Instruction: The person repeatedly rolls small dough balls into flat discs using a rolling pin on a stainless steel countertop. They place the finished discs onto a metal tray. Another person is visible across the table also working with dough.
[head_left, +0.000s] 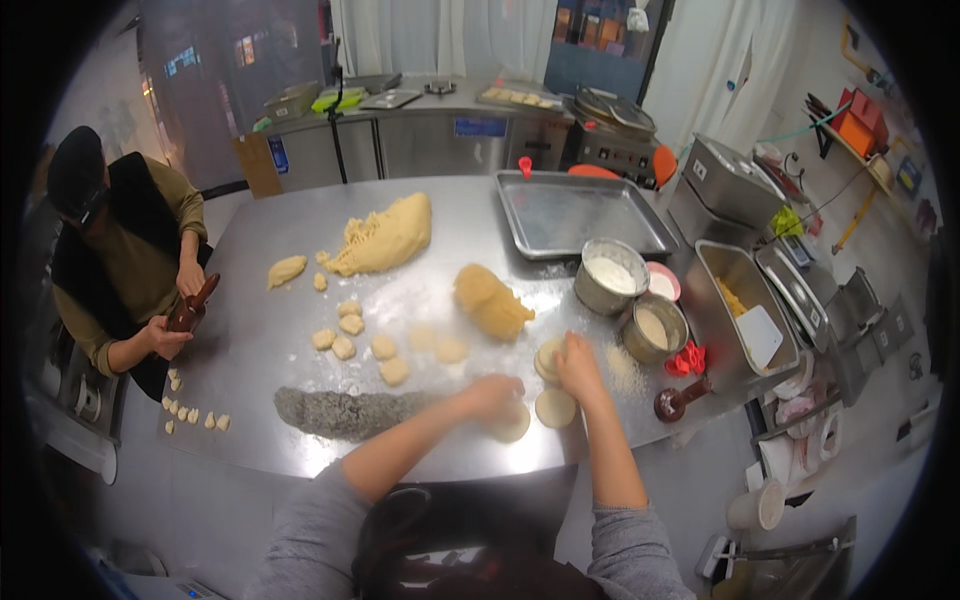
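My left hand (495, 399), blurred, is over the near edge of a flat dough round (511, 426); whether it holds anything does not show. My right hand (580, 367) touches the right side of stacked or overlapping dough rounds (548, 358), its fingertips partly hidden. Another flat round (555, 408) lies just below. Left of my hands stretches a long, dark grey speckled dough log (345, 412). Several small dough pieces (383, 346) sit mid-table on flour. Beyond them rest a yellowish filling or dough lump (491, 301) and a large pale dough mass (386, 232).
A co-worker (127, 247) stands at the left with a brown tool. At the right are an empty metal tray (592, 214), a flour pot (611, 276), a crumb pot (654, 328), a brown wooden-handled tool (679, 400), red cutters (685, 360) and a deep steel pan (746, 307).
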